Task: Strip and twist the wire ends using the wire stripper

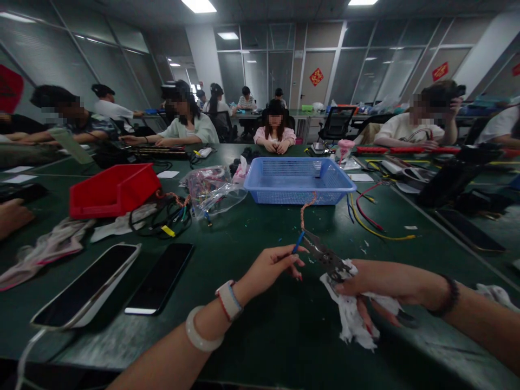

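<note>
Between thumb and fingers, my left hand pinches a thin blue piece, whose upper end meets a twisted copper wire reaching up to the blue basket. My right hand is closed around metal pliers, with white tissue wrapped about their handles. The jaws of the pliers point up and left and lie beside the top of the blue piece. Whether the jaws touch it is too small to tell.
A blue basket stands ahead, a red bin to the left beside a bag of wires. Two phones lie at the left, one dark phone nearer. Red and yellow wires lie at the right. Several people sit around the tables.
</note>
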A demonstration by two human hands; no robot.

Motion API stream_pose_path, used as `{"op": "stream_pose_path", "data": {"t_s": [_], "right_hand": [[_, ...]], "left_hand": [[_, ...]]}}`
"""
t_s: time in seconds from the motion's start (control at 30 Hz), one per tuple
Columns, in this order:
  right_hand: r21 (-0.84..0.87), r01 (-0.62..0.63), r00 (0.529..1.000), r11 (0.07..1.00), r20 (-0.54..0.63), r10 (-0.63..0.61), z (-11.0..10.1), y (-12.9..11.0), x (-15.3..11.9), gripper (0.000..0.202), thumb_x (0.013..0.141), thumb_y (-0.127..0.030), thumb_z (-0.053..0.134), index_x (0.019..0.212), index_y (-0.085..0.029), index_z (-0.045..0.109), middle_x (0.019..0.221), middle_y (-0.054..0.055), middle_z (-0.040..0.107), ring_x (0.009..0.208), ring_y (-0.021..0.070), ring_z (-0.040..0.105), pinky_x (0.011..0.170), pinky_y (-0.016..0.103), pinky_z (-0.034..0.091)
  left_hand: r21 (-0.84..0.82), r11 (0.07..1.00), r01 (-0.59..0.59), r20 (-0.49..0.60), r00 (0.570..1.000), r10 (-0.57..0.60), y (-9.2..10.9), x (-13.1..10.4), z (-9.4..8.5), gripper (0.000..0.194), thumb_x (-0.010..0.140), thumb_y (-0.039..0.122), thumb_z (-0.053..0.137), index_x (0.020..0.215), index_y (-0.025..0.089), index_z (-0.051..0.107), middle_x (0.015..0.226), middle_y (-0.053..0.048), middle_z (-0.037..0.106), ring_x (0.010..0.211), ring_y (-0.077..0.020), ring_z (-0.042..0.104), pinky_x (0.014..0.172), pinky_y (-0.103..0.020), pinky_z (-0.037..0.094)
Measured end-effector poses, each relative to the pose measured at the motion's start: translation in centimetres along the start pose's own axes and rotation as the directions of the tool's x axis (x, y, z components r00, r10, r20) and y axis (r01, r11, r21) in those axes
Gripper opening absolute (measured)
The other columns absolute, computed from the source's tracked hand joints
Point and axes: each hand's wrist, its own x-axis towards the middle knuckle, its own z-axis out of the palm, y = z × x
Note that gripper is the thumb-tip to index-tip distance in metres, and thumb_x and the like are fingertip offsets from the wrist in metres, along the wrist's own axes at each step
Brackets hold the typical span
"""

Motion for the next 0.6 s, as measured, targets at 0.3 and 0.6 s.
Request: {"op": "stream_pose_path", "data": {"t_s": [0.3, 0.6], "right_hand": [[-0.569, -0.232, 0.875, 0.789, -0.476, -0.086, -3.6, -0.4, -3.1, 0.025, 0.087, -0.042, 0.047, 0.088, -0.017, 0.051, 0.074, 0.007, 0.064, 0.054, 0.0156, 0.064, 0.037, 0.022, 0.047], [-0.538, -0.197, 0.657, 0.819, -0.693, -0.297, -5.2, 0.3, -1.8, 0.033, 0.090, -0.050, 0.041, 0.084, -0.020, 0.052, 0.067, 0.004, 0.063, 0.056, 0.0167, 0.063, 0.051, 0.028, 0.050]], "left_hand": [[0.087, 0.996, -0.009, 0.035, 0.999, 0.006, 0.4, -0.2, 0.3, 0.036, 0.090, 0.034, 0.054, 0.120, 0.016, 0.062, 0.083, -0.003, 0.063, 0.054, -0.0064, 0.051, 0.057, -0.022, 0.044], [0.074, 0.995, 0.062, -0.013, 0.998, -0.061, 0.0, 0.2, 0.0, 0.038, 0.090, 0.034, 0.052, 0.123, 0.017, 0.060, 0.077, 0.000, 0.059, 0.054, -0.0061, 0.049, 0.055, -0.020, 0.041]]}}
